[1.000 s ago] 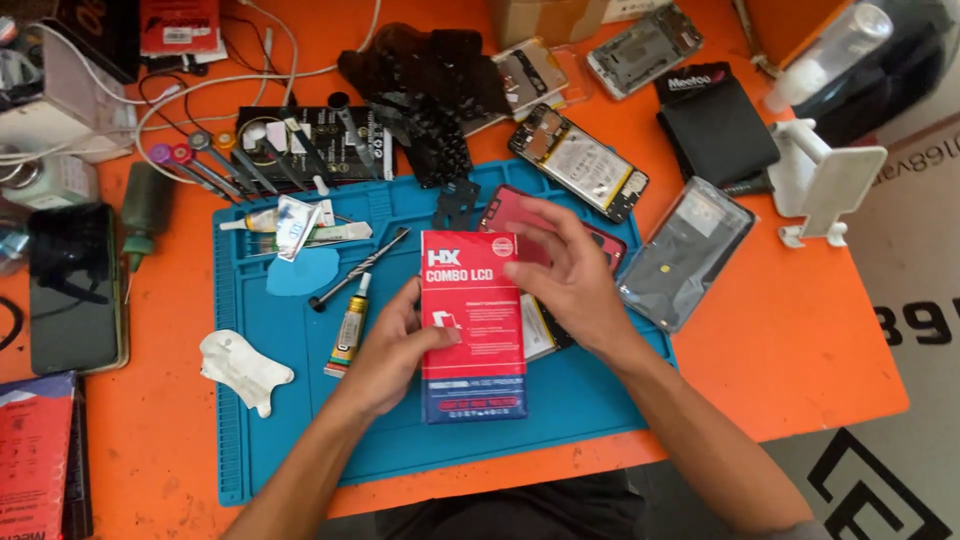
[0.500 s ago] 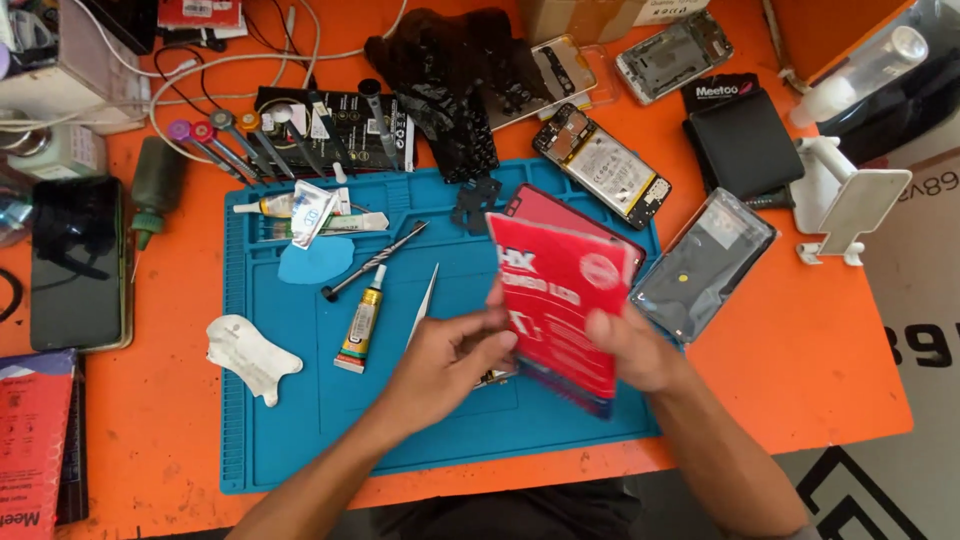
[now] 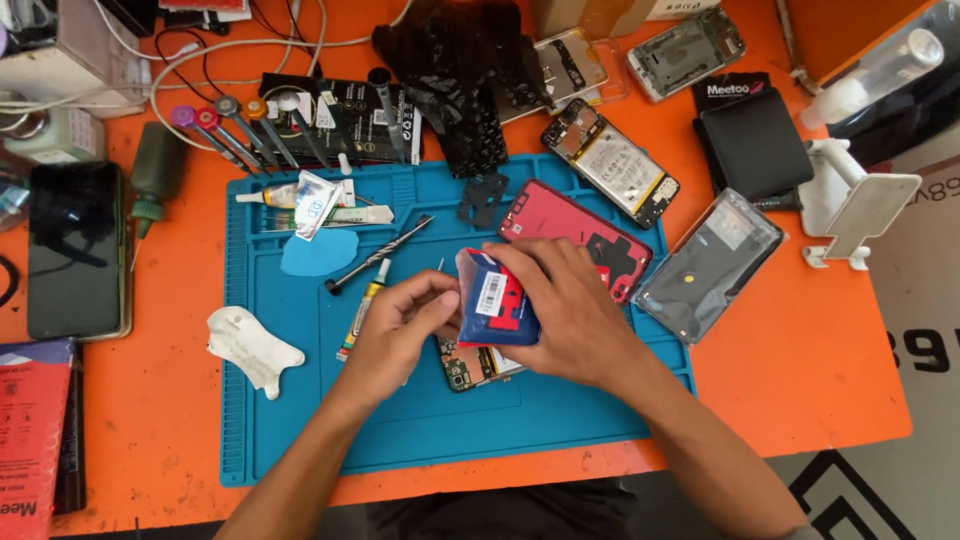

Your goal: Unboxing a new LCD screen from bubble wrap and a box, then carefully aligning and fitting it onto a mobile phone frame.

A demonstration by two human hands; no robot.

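Turned end-on since before, the red-and-blue box (image 3: 497, 308) sits gripped between both hands (image 3: 400, 325) (image 3: 565, 315), fingers closed round it.

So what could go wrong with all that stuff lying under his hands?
1. Both hands, left and right, work the red and blue box right above an opened phone; a slip might knock its bare parts.
2. The screwdriver and glue tube lie close to the left hand, so a nudge may roll them off the blue mat.
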